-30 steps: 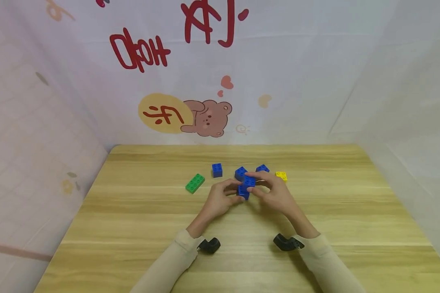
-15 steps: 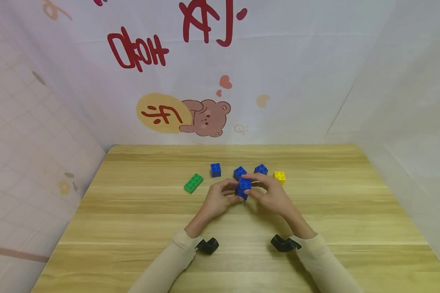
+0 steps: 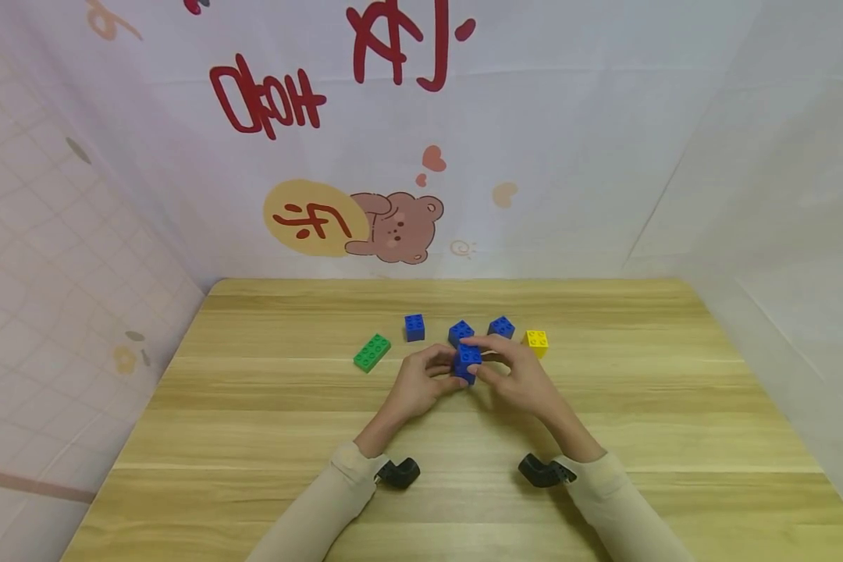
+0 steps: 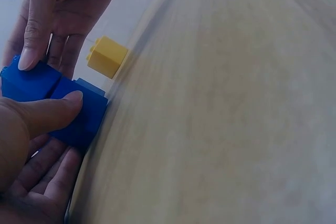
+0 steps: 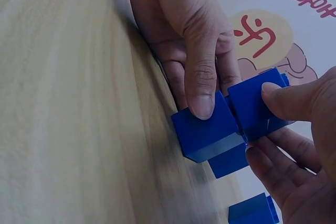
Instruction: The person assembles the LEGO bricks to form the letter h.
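Note:
At the middle of the table, my left hand (image 3: 417, 382) holds a lower blue building block (image 5: 202, 137) between thumb and fingers, low against the wood. My right hand (image 3: 523, 375) pinches an upper blue building block (image 3: 469, 355), thumb on its near side. The upper block sits on top of the lower one; in the right wrist view a narrow gap shows between them, slightly tilted. Fingers partly cover both blocks. Just behind them stands another blue block (image 3: 461, 332), apart from the hands in the head view.
Farther back on the wooden table (image 3: 253, 406) are a blue block (image 3: 414, 328) to the left and a blue block (image 3: 502, 327) to the right. A yellow block (image 3: 536, 343) lies right of these, a long green block (image 3: 372, 353) left. A printed cloth (image 3: 569, 140) hangs behind.
My right hand has brought the upper blue block left and down, over the lower one. Over the last half second the hands have hardly moved.

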The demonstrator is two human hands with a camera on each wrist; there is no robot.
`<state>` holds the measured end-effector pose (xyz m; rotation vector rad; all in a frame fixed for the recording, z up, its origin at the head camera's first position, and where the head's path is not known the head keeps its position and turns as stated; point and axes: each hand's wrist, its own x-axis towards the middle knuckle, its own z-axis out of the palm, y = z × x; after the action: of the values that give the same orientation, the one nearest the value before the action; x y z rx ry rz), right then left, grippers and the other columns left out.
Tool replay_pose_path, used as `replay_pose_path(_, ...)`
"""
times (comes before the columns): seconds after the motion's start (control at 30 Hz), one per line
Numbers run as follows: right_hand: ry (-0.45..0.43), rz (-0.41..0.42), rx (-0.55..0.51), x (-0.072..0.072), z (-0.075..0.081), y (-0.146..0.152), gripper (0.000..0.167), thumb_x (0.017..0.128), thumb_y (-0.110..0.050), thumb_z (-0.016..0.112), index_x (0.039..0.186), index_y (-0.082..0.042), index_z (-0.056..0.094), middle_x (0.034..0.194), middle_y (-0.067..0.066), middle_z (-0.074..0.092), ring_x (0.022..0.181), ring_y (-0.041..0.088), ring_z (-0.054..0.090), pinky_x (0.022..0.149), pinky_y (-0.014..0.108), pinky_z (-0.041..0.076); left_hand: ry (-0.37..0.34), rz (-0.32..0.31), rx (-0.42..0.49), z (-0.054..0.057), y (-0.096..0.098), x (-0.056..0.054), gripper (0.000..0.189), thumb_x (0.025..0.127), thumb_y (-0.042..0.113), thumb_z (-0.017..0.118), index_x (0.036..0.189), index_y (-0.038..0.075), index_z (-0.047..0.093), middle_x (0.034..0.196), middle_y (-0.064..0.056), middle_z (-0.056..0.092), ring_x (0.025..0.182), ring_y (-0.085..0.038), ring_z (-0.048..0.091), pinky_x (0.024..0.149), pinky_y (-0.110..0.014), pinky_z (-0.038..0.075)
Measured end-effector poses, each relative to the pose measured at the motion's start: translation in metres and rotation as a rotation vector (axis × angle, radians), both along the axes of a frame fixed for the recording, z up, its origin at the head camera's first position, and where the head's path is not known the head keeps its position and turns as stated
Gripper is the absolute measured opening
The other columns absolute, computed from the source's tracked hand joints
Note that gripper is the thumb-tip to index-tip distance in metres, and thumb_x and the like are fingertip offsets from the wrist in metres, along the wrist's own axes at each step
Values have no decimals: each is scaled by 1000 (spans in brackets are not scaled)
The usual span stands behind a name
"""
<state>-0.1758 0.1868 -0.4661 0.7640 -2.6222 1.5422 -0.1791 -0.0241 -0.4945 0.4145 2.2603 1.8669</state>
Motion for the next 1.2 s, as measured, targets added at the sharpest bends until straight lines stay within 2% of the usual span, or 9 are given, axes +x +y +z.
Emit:
replay_pose_path(0.17, 9, 2, -13, -1, -4, 0, 42, 96, -6, 71, 136, -16, 66, 129, 7, 68, 121, 29, 65, 103, 48, 55, 7, -7, -39, -2, -1, -2, 35, 87, 4, 81, 120, 3, 68, 125, -17, 70, 118, -31, 69, 101, -35, 57)
replay_pose_path(0.23, 12, 2, -17, -1, -5, 0, 42, 96, -7, 71, 136, -17, 66, 129, 7, 68, 121, 28, 65, 103, 48, 55, 11, -12, -49, -8, -2, -5, 37, 87, 9, 82, 121, 7, 68, 126, -13, 70, 118, -27, 70, 99, -29, 57)
replay_pose_path(0.53, 27, 6, -17, -1, -4, -1, 42, 96, -4, 71, 136, -15, 66, 126, 6, 69, 118, 27, 66, 101, 45, 57, 25, -17, -34, -6, -2, -5, 36, 86, 7, 82, 120, 4, 69, 124, -17, 70, 117, -30, 70, 101, -36, 57)
replay_pose_path(0.7, 55, 3, 3, -2, -6, -3, 42, 96, -3, 69, 137, -10, 65, 123, 6, 69, 112, 26, 67, 97, 39, 59, 28, -18, -38, -5, -2, -4, 36, 87, 7, 82, 121, 4, 69, 124, -17, 71, 116, -29, 70, 99, -33, 58)
replay_pose_path(0.83, 77, -5, 16, -1, -5, -4, 43, 95, -1, 70, 136, -11, 66, 118, 5, 69, 108, 23, 67, 95, 35, 60, 26, -22, -46, -4, -2, -3, 36, 87, 9, 82, 121, 5, 69, 124, -15, 71, 115, -26, 71, 98, -29, 57)
replay_pose_path(1.2, 99, -12, 34, -1, -5, -4, 41, 94, 0, 71, 133, -10, 67, 119, 4, 70, 109, 23, 68, 94, 37, 60, 7, -21, -58, -4, -1, -3, 37, 86, 7, 82, 121, 8, 69, 125, -11, 71, 117, -24, 70, 98, -26, 57)
